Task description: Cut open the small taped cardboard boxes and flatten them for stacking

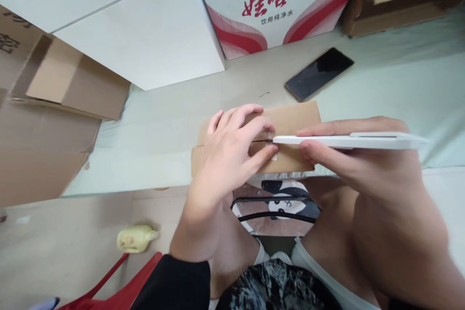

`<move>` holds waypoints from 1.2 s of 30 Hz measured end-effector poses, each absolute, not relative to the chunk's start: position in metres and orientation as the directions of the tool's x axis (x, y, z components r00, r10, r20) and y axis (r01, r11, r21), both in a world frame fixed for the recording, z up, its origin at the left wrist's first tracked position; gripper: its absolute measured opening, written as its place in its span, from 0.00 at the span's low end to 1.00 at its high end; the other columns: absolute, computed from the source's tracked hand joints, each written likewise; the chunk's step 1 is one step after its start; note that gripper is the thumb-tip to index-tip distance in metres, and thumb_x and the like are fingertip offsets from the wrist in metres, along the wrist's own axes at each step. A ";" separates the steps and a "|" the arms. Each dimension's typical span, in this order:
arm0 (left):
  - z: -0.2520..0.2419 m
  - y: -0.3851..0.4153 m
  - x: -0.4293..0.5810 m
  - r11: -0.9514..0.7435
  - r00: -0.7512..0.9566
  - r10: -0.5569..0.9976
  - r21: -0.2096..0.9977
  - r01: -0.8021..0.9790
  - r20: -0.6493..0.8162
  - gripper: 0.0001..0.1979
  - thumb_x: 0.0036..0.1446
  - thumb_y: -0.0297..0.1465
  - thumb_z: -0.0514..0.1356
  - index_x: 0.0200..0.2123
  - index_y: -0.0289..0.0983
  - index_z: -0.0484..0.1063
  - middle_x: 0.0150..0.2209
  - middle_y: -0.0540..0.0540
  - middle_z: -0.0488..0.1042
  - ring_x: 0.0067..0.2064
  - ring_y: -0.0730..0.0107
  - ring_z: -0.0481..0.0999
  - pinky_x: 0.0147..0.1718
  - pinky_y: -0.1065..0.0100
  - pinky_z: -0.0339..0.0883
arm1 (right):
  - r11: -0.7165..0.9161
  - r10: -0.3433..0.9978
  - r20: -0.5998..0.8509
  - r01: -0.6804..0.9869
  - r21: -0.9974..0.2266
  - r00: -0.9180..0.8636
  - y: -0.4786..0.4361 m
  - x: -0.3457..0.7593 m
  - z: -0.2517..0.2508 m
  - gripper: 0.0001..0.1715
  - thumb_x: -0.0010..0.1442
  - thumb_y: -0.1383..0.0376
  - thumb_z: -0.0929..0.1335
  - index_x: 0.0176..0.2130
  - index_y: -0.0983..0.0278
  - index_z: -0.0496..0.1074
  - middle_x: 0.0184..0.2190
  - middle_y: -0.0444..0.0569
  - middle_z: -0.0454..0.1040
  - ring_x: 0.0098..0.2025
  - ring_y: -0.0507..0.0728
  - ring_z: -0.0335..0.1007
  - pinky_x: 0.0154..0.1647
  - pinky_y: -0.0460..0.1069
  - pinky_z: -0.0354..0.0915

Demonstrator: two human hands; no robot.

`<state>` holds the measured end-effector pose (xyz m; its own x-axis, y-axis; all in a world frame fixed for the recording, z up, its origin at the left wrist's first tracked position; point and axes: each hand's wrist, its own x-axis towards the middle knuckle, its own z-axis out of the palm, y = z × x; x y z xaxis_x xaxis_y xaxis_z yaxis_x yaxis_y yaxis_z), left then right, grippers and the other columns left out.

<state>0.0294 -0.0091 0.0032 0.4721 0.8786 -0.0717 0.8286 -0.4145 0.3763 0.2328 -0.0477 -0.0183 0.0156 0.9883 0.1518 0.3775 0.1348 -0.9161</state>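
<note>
A small brown cardboard box [294, 118] lies near the front edge of the table, its long seam running left to right. My left hand [232, 145] rests on top of the box, fingers spread, thumb and index finger on opposite sides of the seam. Between my right hand's [363, 160] thumb and fingers is a slim white utility knife [330, 141], held almost level. Its narrow tip meets the seam close to my left thumb and index finger. A bit of clear tape [274, 156] shows beside the tip.
Behind the box lies a dark phone [319, 73]. A white carton [145, 34], a red-and-white water carton [279, 5] and brown cardboard boxes [407, 0] line the back. More cardboard [47, 140] stands left. A yellow bottle [134, 239] lies on the floor near a red stool [119, 286].
</note>
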 end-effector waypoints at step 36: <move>-0.001 -0.009 0.027 -0.441 0.484 0.875 0.379 0.813 -0.022 0.10 0.65 0.39 0.63 0.48 0.47 0.75 0.64 0.49 0.71 0.65 0.55 0.69 0.68 0.48 0.54 | 0.079 0.949 0.161 0.289 -0.954 0.272 -0.049 0.225 -0.018 0.07 0.53 0.65 0.74 0.23 0.58 0.80 0.18 0.39 0.75 0.20 0.46 0.66 0.18 0.40 0.58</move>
